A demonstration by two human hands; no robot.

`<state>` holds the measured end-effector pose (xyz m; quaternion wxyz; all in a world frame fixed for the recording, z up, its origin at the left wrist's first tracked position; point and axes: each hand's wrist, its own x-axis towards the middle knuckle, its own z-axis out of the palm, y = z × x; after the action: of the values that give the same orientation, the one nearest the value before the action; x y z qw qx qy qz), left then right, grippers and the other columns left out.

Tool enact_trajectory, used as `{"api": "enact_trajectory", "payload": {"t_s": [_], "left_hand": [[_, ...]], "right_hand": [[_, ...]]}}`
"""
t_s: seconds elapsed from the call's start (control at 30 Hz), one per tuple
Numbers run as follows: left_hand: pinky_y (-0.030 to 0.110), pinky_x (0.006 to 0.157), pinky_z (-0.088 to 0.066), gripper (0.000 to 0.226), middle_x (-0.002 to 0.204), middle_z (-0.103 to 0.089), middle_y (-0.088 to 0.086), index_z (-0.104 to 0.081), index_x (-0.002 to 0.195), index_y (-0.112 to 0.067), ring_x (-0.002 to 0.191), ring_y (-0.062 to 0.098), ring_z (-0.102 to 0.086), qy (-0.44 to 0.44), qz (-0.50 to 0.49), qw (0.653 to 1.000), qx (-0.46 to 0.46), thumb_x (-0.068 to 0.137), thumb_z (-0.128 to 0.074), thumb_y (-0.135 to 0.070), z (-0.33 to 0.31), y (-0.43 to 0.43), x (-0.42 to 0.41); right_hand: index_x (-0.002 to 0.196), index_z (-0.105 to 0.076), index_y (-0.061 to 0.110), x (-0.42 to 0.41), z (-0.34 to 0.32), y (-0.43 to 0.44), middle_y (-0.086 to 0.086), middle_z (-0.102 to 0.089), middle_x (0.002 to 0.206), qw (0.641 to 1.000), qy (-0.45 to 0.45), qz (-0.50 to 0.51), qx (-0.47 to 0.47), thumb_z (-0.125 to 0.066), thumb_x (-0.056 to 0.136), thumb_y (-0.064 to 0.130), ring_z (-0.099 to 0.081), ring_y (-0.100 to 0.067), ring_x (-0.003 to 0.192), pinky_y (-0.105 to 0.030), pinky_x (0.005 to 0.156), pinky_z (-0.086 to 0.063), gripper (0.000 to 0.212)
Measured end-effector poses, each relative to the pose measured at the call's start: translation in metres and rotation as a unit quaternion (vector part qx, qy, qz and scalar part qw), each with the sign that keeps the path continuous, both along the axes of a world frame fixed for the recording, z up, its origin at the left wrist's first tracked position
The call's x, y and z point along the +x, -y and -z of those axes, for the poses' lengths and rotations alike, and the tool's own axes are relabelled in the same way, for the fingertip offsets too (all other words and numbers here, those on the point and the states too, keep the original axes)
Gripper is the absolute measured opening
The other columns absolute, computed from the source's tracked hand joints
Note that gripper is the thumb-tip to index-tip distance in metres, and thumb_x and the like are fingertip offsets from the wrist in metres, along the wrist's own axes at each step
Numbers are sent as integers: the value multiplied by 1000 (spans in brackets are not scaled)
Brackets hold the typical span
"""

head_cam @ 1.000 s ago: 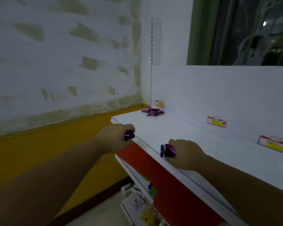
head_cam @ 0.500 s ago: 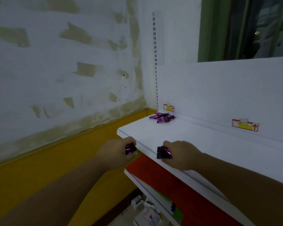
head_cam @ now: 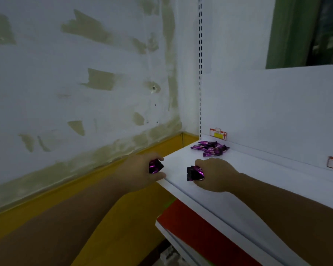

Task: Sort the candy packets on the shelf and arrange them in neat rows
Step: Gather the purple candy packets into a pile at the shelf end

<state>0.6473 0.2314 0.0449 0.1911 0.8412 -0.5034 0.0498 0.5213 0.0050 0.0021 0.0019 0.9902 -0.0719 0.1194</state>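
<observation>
White flat metal shelf (head_cam: pixel 258 181) by patched wall: no rows laid yet; shiny purple foil candy packets (head_cam: pixel 210 148) heaped at back corner, more pinched in left hand (head_cam: pixel 142 172) and right hand (head_cam: pixel 215 174).

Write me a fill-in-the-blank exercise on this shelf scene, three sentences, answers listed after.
1. Each hand grips candy packets wrapped in ____ foil.
2. The loose pile of packets lies at the shelf's ____ corner, below a price tag.
3. The left hand is at the shelf's end, the right hand ____ the shelf.

Answers: purple; back; on
</observation>
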Motion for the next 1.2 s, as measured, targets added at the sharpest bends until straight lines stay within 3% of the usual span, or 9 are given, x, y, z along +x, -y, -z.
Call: {"api": "enact_trajectory", "payload": {"t_s": [0.13, 0.5, 0.67, 0.8, 0.87, 0.93, 1.03, 1.13, 1.2], "left_hand": [[11, 56, -37, 53, 103, -50, -14, -47, 125, -38, 67, -4, -49, -15, 45, 998, 41, 78, -65, -54, 7, 12, 50], [7, 58, -37, 45, 100, -50, -16, -51, 118, -37, 83, 3, -52, -103, 201, 974, 19, 78, -65, -52, 31, 73, 155], [13, 67, -44, 35, 102, -58, -9, -53, 112, -34, 85, 7, -56, -150, 231, 961, 10, 82, -63, -48, 62, 121, 163], [11, 47, -46, 33, 90, -52, -18, -49, 113, -39, 70, 5, -57, -230, 215, 949, -9, 84, -62, -46, 78, 160, 159], [7, 48, -43, 38, 99, -54, -17, -46, 118, -40, 72, -1, -54, -241, 218, 945, -30, 84, -63, -43, 84, 180, 161], [5, 54, -40, 43, 101, -51, -20, -44, 124, -37, 77, -6, -51, -252, 226, 940, -47, 85, -63, -40, 84, 200, 165], [6, 53, -44, 45, 89, -51, -25, -44, 124, -31, 73, -7, -54, -322, 230, 915, -83, 84, -65, -36, 83, 229, 168], [10, 57, -50, 37, 95, -53, -24, -42, 113, -44, 80, -1, -62, -387, 242, 882, -117, 84, -64, -37, 91, 248, 168], [13, 66, -53, 27, 98, -58, -25, -46, 103, -54, 89, -2, -63, -435, 256, 853, -132, 87, -59, -37, 97, 256, 169]], "right_hand": [[89, -46, 24, 32, -10, 2, 2, -57, 79, 998, -26, 43, 23, -53, 85, 42, -53, -14, 73, -26, 63, -43, 20], [91, -42, 27, 65, 6, -8, 1, -55, 81, 979, -104, 173, -5, -57, 82, 41, -50, -17, 72, -26, 63, -35, 23], [97, -50, 24, 66, 23, 14, 4, -54, 86, 972, -18, 232, 12, -57, 82, 44, -48, -13, 73, -23, 64, -34, 26], [101, -53, 24, 75, 45, 34, 10, -48, 87, 967, 72, 237, 66, -62, 79, 45, -49, -10, 74, -20, 62, -33, 31], [103, -54, 24, 82, 53, 44, 8, -54, 92, 959, 113, 245, 91, -64, 78, 44, -55, -13, 80, -21, 64, -37, 34], [106, -54, 27, 96, 56, 52, 9, -58, 98, 936, 175, 268, 147, -68, 76, 43, -57, -11, 86, -17, 69, -40, 37], [100, -49, 41, 121, 56, 57, 20, -58, 97, 849, 301, 299, 314, -77, 68, 44, -57, 4, 87, -6, 68, -40, 44], [111, -48, 36, 128, 64, 64, 20, -56, 104, 797, 353, 307, 382, -77, 69, 43, -56, 4, 93, -3, 68, -43, 51], [116, -48, 30, 126, 64, 69, 15, -56, 109, 758, 385, 303, 429, -65, 83, 38, -57, 5, 94, 1, 66, -42, 37]]}}
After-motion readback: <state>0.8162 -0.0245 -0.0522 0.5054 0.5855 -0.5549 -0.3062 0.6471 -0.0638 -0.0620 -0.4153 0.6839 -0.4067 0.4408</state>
